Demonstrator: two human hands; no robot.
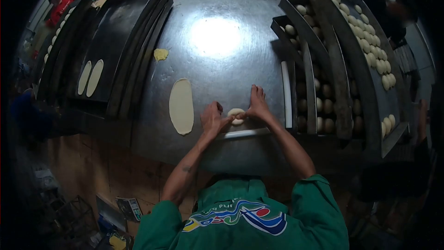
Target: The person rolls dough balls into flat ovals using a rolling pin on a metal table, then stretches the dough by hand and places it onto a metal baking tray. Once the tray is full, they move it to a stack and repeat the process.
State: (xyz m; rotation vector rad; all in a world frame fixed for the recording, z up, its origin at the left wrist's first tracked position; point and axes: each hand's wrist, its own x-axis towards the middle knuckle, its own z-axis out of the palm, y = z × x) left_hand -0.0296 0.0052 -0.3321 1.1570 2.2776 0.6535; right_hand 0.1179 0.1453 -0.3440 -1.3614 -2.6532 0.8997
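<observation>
A small round of dough point(237, 110) lies on the metal table, flattened and dented in the middle. Both thumbs press into it, meeting at its centre. My left hand point(214, 119) is at its left side, fingers apart from the thumb and off the dough. On the other side, my right hand point(259, 105) is open, its fingers stretched away from me. Just in front of my wrists lies a white rolling pin point(245, 134), partly covered by my forearms. A long flat oval of dough point(181, 106) rests to the left of my left hand.
Black trays point(122, 32) are stacked at the left, the top one bearing two dough ovals point(95, 78). Trays of dough balls point(367, 34) overlap at the right beside a white rod point(286, 95). A yellow lump point(161, 54) sits on the table point(217, 74). Other people stand at both sides.
</observation>
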